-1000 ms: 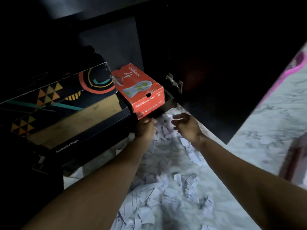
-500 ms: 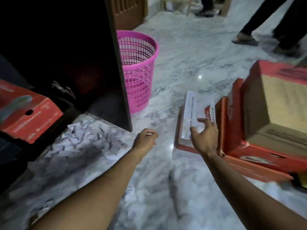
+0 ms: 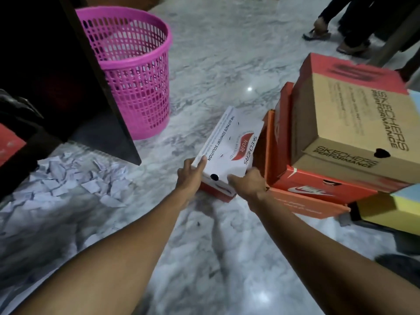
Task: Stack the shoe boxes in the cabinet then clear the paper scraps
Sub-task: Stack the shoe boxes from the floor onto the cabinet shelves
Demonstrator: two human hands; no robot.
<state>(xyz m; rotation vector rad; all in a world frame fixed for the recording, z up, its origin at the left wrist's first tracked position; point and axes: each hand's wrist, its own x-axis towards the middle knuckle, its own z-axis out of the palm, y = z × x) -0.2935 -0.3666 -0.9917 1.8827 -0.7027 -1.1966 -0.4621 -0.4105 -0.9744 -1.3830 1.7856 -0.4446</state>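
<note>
One white Skechers shoe box (image 3: 229, 146) is seen on the marble floor (image 3: 216, 246), just beside a pile of other boxes. Its lid is white with a red emblem and black lettering, its base red, and a round hole is cut in the near end. Its near left corner is gripped by the left hand (image 3: 189, 178), thumb on the lid and fingers curled down the side. Its near right corner is held by the right hand (image 3: 247, 184), fingers laid together over the lid edge. In the pile, one tan Skechers Performance box (image 3: 354, 133) is stacked on one orange Nike box (image 3: 318, 185). Many paper scraps (image 3: 75, 178) are scattered before the dark cabinet (image 3: 56, 76). One pink mesh basket (image 3: 131, 71) stands behind.
</note>
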